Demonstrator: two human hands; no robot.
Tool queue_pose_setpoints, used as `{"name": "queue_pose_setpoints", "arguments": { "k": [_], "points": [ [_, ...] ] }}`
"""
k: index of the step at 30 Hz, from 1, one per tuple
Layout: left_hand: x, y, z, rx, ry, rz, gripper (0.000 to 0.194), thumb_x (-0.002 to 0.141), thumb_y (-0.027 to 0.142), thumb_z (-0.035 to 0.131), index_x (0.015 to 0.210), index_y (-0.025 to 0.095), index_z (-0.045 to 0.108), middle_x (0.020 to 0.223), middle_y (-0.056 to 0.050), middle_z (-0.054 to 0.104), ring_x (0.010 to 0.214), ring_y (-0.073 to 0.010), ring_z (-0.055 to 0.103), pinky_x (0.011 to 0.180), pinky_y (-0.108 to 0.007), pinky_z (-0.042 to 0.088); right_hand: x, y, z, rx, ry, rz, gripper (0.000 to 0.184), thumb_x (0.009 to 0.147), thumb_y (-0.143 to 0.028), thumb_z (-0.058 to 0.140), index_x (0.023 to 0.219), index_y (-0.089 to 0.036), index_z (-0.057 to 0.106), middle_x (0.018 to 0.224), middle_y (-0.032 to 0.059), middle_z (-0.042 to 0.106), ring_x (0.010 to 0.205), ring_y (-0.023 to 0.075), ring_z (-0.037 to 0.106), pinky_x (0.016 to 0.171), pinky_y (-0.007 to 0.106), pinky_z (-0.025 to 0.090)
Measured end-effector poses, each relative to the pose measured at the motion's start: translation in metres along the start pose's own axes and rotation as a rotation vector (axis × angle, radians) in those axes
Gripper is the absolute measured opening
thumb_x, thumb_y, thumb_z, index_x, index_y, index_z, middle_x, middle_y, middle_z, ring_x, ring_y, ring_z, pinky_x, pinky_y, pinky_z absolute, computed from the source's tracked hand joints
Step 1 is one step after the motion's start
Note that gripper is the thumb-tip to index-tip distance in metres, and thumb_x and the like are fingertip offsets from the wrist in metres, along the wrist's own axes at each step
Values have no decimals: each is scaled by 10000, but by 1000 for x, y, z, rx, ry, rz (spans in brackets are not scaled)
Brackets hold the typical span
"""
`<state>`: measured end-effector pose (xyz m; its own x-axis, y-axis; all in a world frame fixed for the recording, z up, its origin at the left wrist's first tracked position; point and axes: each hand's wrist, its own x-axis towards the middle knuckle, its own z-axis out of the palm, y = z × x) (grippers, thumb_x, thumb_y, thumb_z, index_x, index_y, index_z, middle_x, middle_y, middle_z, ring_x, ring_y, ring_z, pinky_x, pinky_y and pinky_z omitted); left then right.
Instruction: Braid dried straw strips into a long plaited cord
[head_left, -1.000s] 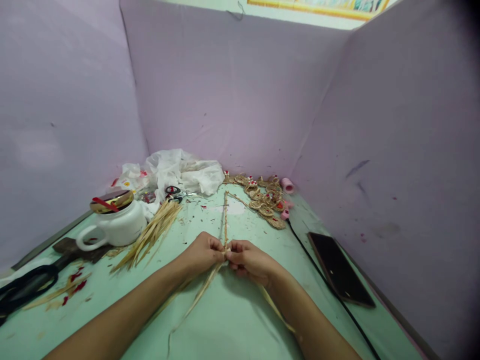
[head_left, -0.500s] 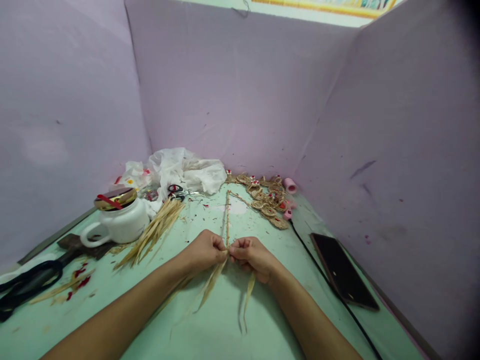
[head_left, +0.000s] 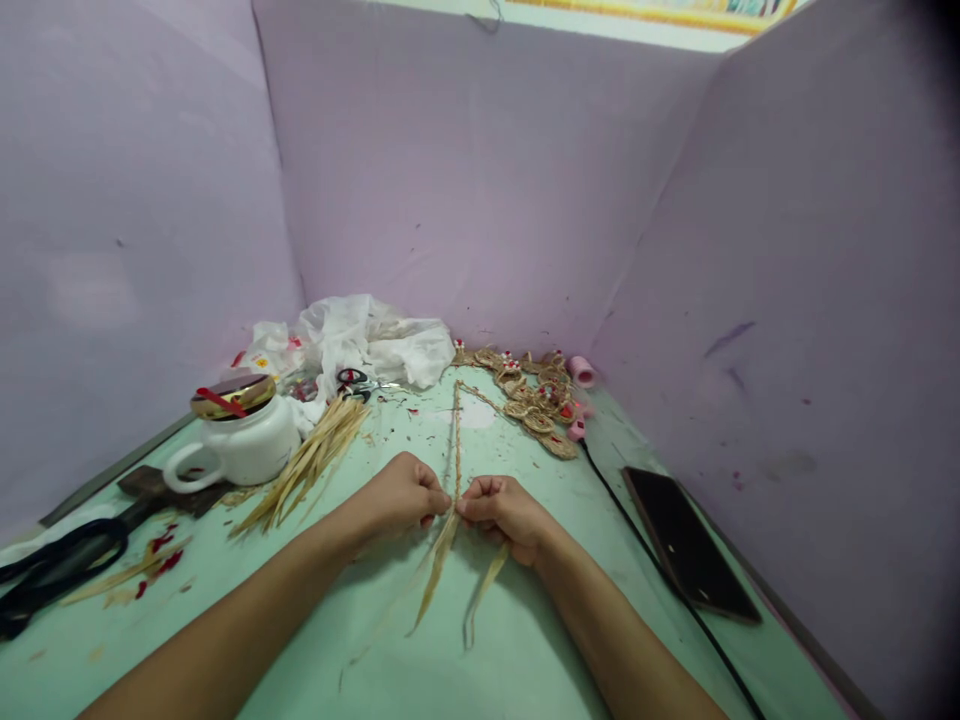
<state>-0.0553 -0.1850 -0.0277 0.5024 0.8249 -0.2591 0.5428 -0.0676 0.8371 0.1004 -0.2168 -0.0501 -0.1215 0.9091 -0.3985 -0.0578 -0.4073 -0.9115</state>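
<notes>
A thin straw-coloured braid [head_left: 458, 440] runs from the far part of the table straight toward me, ending between my two hands. My left hand [head_left: 411, 492] pinches its near end from the left, thumb and forefinger together. From the right, my right hand [head_left: 504, 512] pinches the same spot, fingers curled. Loose flat fibre strands [head_left: 435, 580] hang from the pinch point toward me. Another strand [head_left: 486, 592] comes out below my right palm. The exact crossing of the strands is hidden by my fingertips.
Left: a white lidded mug [head_left: 251, 440], a bundle of dry fibre strips [head_left: 307, 465], large black-handled scissors [head_left: 75, 555]. Back: white plastic bags [head_left: 375, 340], small scissors [head_left: 352, 380]. Right: coiled woven pieces [head_left: 540, 400], a pink spool-like object [head_left: 581, 372], black cable [head_left: 637, 530], phone [head_left: 690, 545].
My left hand has shifted slightly, its fingers now straighter at the braid's end. The hanging strands have swung a little. My right hand stays nearly in place.
</notes>
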Motion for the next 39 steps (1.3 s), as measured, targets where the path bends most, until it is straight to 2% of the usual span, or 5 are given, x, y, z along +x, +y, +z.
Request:
{"name": "queue_pose_setpoints", "arguments": {
  "k": [11,17,20,26,39],
  "points": [
    [-31,13,56,545,289,131,182,678,218,451,687,144,617,629,-97,574,595,-191,513,581,-276,322,-1,1,9,113,84,60,127,542,-129,603,554,-140,477,365,-72,428,295,19,275,330,181,116],
    [-29,14,42,389,249,188,215,677,314,494,549,164,579,545,-55,549,559,-163,509,565,-256,337,-3,-2,2,67,-38,71,83,539,-138,605,550,-111,528,382,-45,477,304,21,303,331,177,137],
    [-18,16,22,90,326,26,177,683,267,462,672,147,592,557,-28,555,476,-121,481,489,-232,332,-4,-3,-2,61,-88,55,94,542,-166,613,559,-106,543,360,-57,449,290,18,282,328,179,114],
    [-4,11,23,-464,-40,-205,79,561,148,501,601,96,545,468,-17,519,366,-99,456,329,-194,305,-3,-3,-6,38,-131,14,133,534,-184,618,626,-102,567,464,-11,558,327,33,362,337,178,129],
    [-4,2,37,-416,112,-190,41,571,161,454,565,144,490,370,53,417,241,-64,317,258,-177,181,-10,-11,-1,-166,-25,-33,69,535,-111,589,594,-122,555,479,-21,570,345,24,333,357,178,181]
  ]
}}
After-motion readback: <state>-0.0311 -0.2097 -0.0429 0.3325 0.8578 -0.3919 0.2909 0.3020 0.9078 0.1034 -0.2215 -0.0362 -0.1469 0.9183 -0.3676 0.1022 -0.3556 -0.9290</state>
